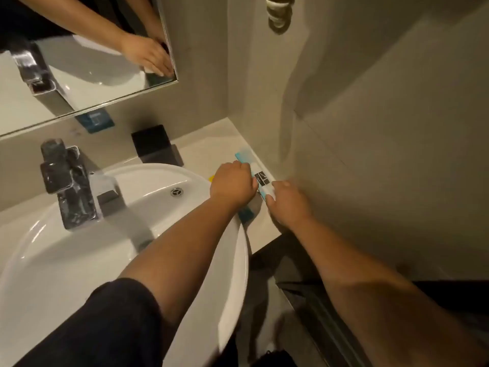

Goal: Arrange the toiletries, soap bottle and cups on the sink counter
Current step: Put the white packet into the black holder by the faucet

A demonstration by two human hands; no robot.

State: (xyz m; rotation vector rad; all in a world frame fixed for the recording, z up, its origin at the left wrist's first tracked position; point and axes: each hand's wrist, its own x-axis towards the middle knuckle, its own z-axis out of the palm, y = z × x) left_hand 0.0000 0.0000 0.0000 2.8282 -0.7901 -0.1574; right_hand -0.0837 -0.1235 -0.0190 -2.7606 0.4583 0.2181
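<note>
A long white and light-blue toiletry packet [260, 177] lies on the pale counter [211, 148] along the right wall. My left hand [232, 182] curls over its left side, fingers closed on it. My right hand [287, 202] pinches the packet's near end. A darker teal packet [246, 214] shows under my left wrist at the basin's edge. A small yellow item [211, 178] peeks out left of my left hand. No soap bottle or cups are visible.
A white round basin [79, 250] with a chrome faucet [70, 184] fills the left. A black square holder [150, 140] stands at the back of the counter. A mirror [87, 54] hangs above. The grey wall [370, 128] is tight on the right.
</note>
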